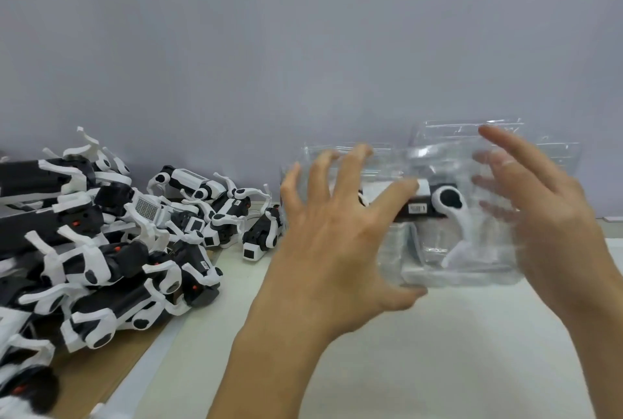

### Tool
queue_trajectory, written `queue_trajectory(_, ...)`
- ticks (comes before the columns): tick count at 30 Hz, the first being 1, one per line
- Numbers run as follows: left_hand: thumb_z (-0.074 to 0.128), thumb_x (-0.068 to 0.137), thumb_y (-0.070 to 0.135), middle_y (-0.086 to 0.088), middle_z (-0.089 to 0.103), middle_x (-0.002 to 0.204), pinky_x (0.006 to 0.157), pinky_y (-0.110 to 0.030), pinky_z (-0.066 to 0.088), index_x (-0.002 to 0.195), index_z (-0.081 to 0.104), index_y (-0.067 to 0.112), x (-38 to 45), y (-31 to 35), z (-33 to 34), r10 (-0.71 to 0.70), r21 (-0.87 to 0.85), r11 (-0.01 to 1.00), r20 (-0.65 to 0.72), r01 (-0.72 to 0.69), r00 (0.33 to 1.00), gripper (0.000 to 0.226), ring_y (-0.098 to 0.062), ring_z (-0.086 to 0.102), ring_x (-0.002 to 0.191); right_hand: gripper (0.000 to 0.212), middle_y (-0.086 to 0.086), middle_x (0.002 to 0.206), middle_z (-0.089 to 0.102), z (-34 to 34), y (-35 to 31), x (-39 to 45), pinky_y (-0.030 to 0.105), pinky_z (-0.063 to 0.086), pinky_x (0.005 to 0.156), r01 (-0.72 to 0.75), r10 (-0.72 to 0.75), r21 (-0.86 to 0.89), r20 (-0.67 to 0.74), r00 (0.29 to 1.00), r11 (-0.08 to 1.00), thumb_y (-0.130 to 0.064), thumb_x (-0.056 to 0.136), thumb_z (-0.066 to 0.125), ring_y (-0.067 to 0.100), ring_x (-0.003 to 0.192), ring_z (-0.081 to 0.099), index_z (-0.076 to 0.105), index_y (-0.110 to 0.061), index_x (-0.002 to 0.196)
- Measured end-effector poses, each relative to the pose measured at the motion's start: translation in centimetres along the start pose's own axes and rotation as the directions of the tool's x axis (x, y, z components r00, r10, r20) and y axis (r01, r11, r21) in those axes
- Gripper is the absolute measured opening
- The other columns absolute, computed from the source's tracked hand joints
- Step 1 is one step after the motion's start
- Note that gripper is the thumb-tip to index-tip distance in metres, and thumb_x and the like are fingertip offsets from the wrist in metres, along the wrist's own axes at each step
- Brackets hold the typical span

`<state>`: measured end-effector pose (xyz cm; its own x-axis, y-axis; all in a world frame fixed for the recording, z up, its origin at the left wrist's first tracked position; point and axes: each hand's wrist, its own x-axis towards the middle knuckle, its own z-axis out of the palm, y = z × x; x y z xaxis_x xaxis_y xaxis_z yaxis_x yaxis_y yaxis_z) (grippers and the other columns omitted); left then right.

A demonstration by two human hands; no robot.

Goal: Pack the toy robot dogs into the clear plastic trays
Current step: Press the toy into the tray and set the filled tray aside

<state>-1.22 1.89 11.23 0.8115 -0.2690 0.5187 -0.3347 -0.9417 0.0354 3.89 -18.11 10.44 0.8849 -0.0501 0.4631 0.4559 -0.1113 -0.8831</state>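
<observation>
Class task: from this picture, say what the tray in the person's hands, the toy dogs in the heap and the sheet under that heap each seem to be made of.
Tray: thin clear plastic, glossy; the fingers show through it.
Toy dogs: probably hard moulded plastic, black and white, smooth.
Sheet: likely cardboard, matt brown.

The right hand (546, 216) is motion-blurred at centre right; the pile of toy robot dogs (101, 243) is cut off by the left edge.

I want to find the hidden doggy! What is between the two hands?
In the head view, a clear plastic tray with one toy robot dog inside sits between the left hand and right hand.
</observation>
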Motion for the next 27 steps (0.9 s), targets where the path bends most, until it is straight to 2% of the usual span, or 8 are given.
queue_trajectory(1, 0.082, 0.054, 0.07, -0.007, 0.027, 0.155, 0.115, -0.065, 0.013, 0.139, 0.046, 0.04, 0.1, 0.1, 0.1, -0.016, 0.038, 0.999, -0.067, 0.019, 0.998, 0.097, -0.036, 0.019, 0.145, 0.056, -0.017, 0.131, 0.061, 0.4, -0.4, -0.1, 0.042, 0.046, 0.101, -0.002, 0.001, 0.017, 0.033, 0.999, 1.0, -0.071, 0.072, 0.06, 0.005, 0.118, 0.061, 0.056, -0.057, 0.126)
queue_trajectory(4, 0.085, 0.052, 0.067, -0.009, 0.031, 0.153, 0.114, -0.067, 0.016, 0.138, 0.052, 0.035, 0.2, -0.1, 0.7, -0.049, 0.077, 0.995, -0.204, 0.066, 0.978, 0.098, -0.038, 0.022, 0.143, 0.068, -0.027, 0.132, 0.056, 2.0, -0.9, -0.6, 0.02, 0.046, 0.082, 0.012, -0.007, -0.041, 0.113, 0.994, 0.999, -0.073, 0.069, 0.069, -0.01, 0.11, 0.06, 0.045, -0.064, 0.132)
queue_trajectory(6, 0.086, 0.052, 0.065, -0.008, 0.029, 0.153, 0.114, -0.068, 0.016, 0.138, 0.052, 0.035, 0.2, -0.4, 1.0, -0.057, 0.076, 0.994, -0.226, 0.076, 0.972, 0.097, -0.038, 0.022, 0.144, 0.076, -0.028, 0.134, 0.053, 2.9, -0.6, -0.7, 0.013, 0.044, 0.078, 0.021, -0.015, -0.079, 0.085, 0.996, 0.997, -0.069, 0.07, 0.074, -0.011, 0.11, 0.059, 0.04, -0.061, 0.138)
queue_trajectory(11, 0.086, 0.053, 0.063, -0.008, 0.03, 0.154, 0.114, -0.069, 0.016, 0.137, 0.053, 0.035, 0.1, -1.0, 1.4, -0.06, 0.09, 0.992, -0.242, 0.084, 0.968, 0.095, -0.038, 0.022, 0.145, 0.081, -0.023, 0.135, 0.053, 3.7, -0.1, -0.8, 0.002, 0.046, 0.074, 0.058, -0.056, -0.039, 0.039, 0.998, 0.998, -0.06, 0.068, 0.065, -0.017, 0.109, 0.055, 0.04, -0.049, 0.144)
queue_trajectory(13, 0.087, 0.053, 0.064, -0.009, 0.031, 0.154, 0.114, -0.069, 0.017, 0.137, 0.054, 0.035, 0.2, -1.0, 1.4, -0.05, 0.094, 0.993, -0.273, 0.078, 0.961, 0.095, -0.038, 0.022, 0.145, 0.079, -0.023, 0.134, 0.054, 3.7, -0.1, -0.8, 0.002, 0.046, 0.074, 0.074, -0.074, -0.013, 0.026, 0.997, 0.997, -0.059, 0.069, 0.066, -0.017, 0.109, 0.056, 0.041, -0.051, 0.143)
queue_trajectory(17, 0.087, 0.054, 0.063, -0.009, 0.03, 0.154, 0.113, -0.068, 0.015, 0.136, 0.056, 0.035, 0.2, -0.9, 1.4, -0.013, 0.098, 0.994, -0.342, 0.049, 0.94, 0.093, -0.037, 0.022, 0.144, 0.075, -0.025, 0.135, 0.055, 3.5, -0.1, -1.0, 0.016, 0.045, 0.086, 0.123, -0.123, 0.009, 0.001, 0.992, 0.992, -0.061, 0.074, 0.076, -0.009, 0.113, 0.057, 0.041, -0.055, 0.14)
queue_trajectory(22, 0.088, 0.053, 0.059, -0.008, 0.028, 0.153, 0.113, -0.066, 0.013, 0.136, 0.056, 0.035, 0.4, -0.8, 1.2, 0.017, 0.099, 0.995, -0.397, 0.024, 0.918, 0.092, -0.037, 0.022, 0.144, 0.073, -0.018, 0.137, 0.055, 3.3, -0.2, -0.8, 0.004, 0.045, 0.086, 0.185, -0.184, 0.035, -0.023, 0.983, 0.982, -0.051, 0.075, 0.07, -0.01, 0.118, 0.055, 0.043, -0.046, 0.143)
queue_trajectory(27, 0.084, 0.057, 0.064, -0.012, 0.035, 0.153, 0.113, -0.067, 0.016, 0.137, 0.057, 0.034, 0.3, -1.0, 1.5, -0.016, 0.047, 0.998, -0.388, 0.037, 0.922, 0.09, -0.04, 0.027, 0.142, 0.063, -0.022, 0.137, 0.055, 3.1, -0.4, -0.7, 0.011, 0.048, 0.085, 0.169, -0.17, 0.068, -0.003, 0.986, 0.983, -0.05, 0.082, 0.064, -0.01, 0.115, 0.058, 0.045, -0.048, 0.142)
